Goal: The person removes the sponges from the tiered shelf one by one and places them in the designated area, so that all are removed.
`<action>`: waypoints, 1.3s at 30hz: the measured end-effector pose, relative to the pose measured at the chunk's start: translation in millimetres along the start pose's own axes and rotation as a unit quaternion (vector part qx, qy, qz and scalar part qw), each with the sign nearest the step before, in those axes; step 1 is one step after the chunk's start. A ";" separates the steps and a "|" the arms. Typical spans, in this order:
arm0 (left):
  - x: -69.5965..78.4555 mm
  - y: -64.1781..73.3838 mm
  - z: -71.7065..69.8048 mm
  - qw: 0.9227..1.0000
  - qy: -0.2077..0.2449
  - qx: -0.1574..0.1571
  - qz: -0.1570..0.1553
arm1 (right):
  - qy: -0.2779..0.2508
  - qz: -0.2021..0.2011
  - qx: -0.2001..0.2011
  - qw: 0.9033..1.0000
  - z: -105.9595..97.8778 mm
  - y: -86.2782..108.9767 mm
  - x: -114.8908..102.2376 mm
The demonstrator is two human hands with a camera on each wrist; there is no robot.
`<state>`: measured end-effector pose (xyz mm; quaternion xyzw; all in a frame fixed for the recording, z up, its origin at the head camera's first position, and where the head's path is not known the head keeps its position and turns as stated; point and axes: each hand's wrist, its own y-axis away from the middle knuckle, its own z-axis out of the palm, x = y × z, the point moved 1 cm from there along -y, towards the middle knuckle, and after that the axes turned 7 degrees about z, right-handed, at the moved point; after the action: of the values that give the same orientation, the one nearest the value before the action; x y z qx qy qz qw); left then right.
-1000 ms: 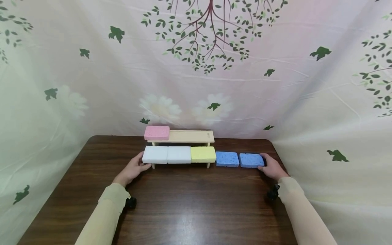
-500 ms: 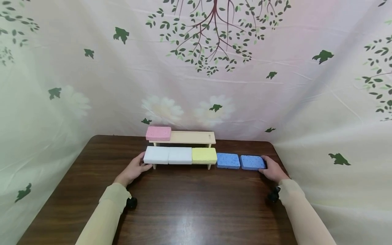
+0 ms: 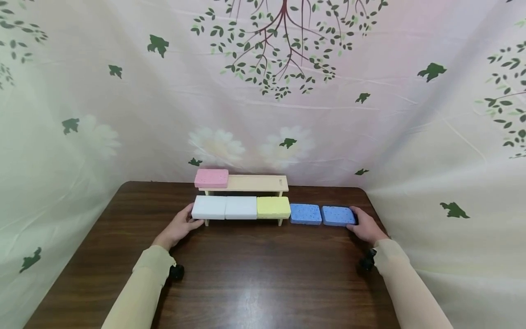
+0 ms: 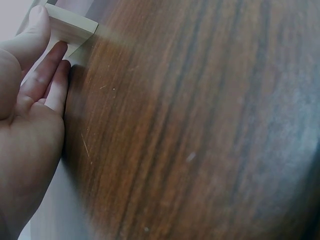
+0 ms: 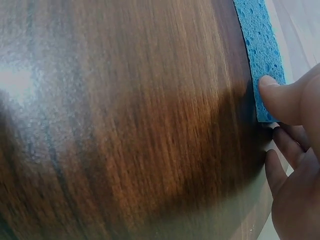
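Note:
In the head view, my left hand grips the left end of a low wooden stand. Its thumb lies along the pale board's edge in the left wrist view, with other fingers lower down. Two white sponges and a yellow sponge sit in a row on that stand and hide most of its top. My right hand holds the outer end of a blue sponge lying on the table. Its thumb presses the sponge's front side in the right wrist view. Another blue sponge lies between it and the stand.
Behind the row is a second pale wooden board on legs, with a pink sponge at its left end. The dark wooden table meets a printed cloth backdrop at the back.

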<state>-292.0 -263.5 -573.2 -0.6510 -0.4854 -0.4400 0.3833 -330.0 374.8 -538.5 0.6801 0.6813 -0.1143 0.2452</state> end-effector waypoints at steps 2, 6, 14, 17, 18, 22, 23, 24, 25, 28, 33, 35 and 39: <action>0.4 -0.3 -0.2 1.000 0.001 0.001 0.001 | -0.004 -0.001 -0.002 1.000 -1.5 -0.5 1.3; 0.6 -0.1 -0.7 1.000 -0.002 -0.004 -0.004 | -0.019 -0.001 -0.003 1.000 -4.6 0.1 2.7; 7.7 2.1 -3.6 1.000 0.003 0.002 -0.009 | -0.061 0.002 0.032 0.998 -10.0 1.8 -8.9; 7.9 1.0 -4.0 1.000 0.007 0.001 -0.008 | -0.074 0.003 0.045 0.996 -10.0 3.1 -15.3; 8.0 0.6 -3.7 1.000 0.007 -0.001 -0.009 | -0.077 0.001 0.049 0.996 -9.7 3.1 -17.0; 6.0 0.4 -1.9 1.000 0.009 -0.001 -0.011 | -0.084 -0.003 0.056 0.995 -7.4 2.7 -22.3; 5.3 0.4 -1.0 1.000 0.008 -0.002 -0.012 | -0.085 -0.005 0.059 0.995 -6.9 2.5 -22.6; 4.7 0.6 -0.3 1.000 0.006 -0.003 -0.011 | -0.084 -0.008 0.062 0.994 -6.1 2.2 -22.6; 3.5 1.4 0.4 1.000 0.003 -0.005 -0.009 | -0.085 -0.010 0.064 0.994 -4.7 2.0 -22.4; 1.6 2.5 2.0 1.000 -0.001 -0.007 -0.010 | -0.079 -0.022 0.073 0.994 -2.3 2.1 -23.9; 4.1 3.3 1.6 1.000 -0.001 -0.004 -0.004 | -0.076 -0.040 0.079 0.993 -2.7 0.5 -37.6; 4.8 3.1 1.6 1.000 -0.001 -0.002 0.000 | -0.082 -0.048 0.077 0.992 -2.7 -0.3 -46.0; 5.4 2.2 1.8 1.000 -0.001 -0.002 -0.003 | -0.085 -0.063 0.070 0.992 0.6 -2.1 -63.5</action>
<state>-288.8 -260.7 -568.8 -0.6508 -0.4870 -0.4417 0.3796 -334.9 319.1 -508.2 0.6391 0.6899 -0.2345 0.2464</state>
